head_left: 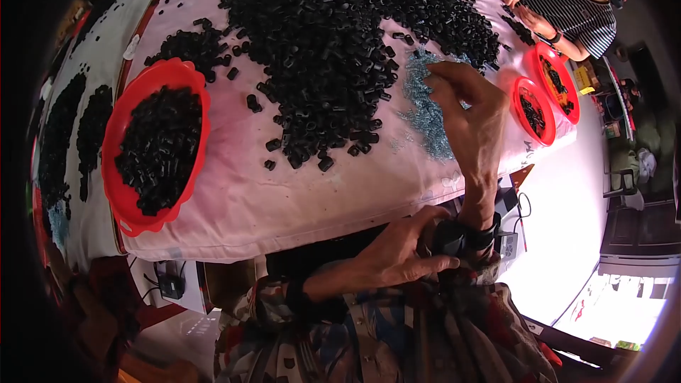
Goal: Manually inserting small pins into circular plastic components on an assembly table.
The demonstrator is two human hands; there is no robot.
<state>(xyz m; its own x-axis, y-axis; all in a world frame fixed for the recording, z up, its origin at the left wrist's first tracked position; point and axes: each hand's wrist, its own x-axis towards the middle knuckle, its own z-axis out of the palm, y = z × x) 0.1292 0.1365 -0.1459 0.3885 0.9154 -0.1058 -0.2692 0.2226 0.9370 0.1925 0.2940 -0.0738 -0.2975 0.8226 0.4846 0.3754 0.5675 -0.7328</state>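
Here right hand (464, 96) pinches at silvery screws (429, 117) — left hand (401, 248) near lap.

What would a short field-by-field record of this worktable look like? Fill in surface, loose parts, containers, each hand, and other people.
surface: pink cloth over a table
loose parts: large heap of small black pieces; smaller patch of silvery bits
containers: red basket of black pieces on the left; two red bowls at right
right hand: over the silvery bits, fingers pinched together
left hand: below the table edge, touching the right wrist's black strap
other people: a person in a striped shirt at the far corner
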